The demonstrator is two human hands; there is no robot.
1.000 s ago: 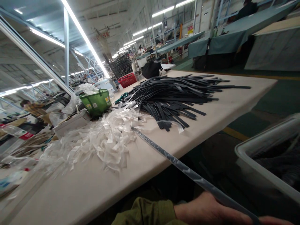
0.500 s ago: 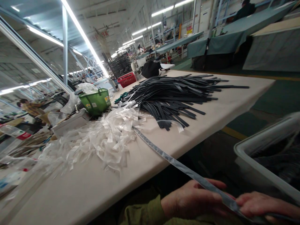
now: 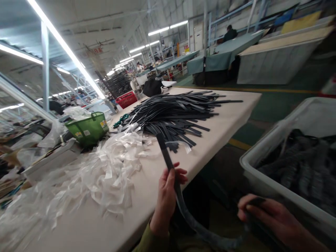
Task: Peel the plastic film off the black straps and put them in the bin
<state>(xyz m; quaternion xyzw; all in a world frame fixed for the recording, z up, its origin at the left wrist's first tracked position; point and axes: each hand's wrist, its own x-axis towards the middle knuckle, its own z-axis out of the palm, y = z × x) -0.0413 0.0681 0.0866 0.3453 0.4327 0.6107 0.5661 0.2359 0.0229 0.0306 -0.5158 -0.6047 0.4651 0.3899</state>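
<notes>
My left hand (image 3: 166,196) is raised at the table's near edge, its fingers closed round a long dark strap (image 3: 181,204). The strap stands up above that hand, then bends down and across to my right hand (image 3: 273,218), which is closed on its other end beside a white bin (image 3: 258,182). A large heap of the same black straps (image 3: 173,113) lies on the cream table (image 3: 228,115) beyond my hands. A pile of clear plastic wrappers (image 3: 105,171) lies to the left of the strap.
The white bin at the right holds dark straps. A green basket (image 3: 88,129) and a red basket (image 3: 126,99) stand at the table's far side, with a black bag (image 3: 153,87) behind. Other people work at distant tables.
The strap has left the table and now bends between both hands. My left hand rose to the table edge; my right hand moved toward the bin. The view turned right.
</notes>
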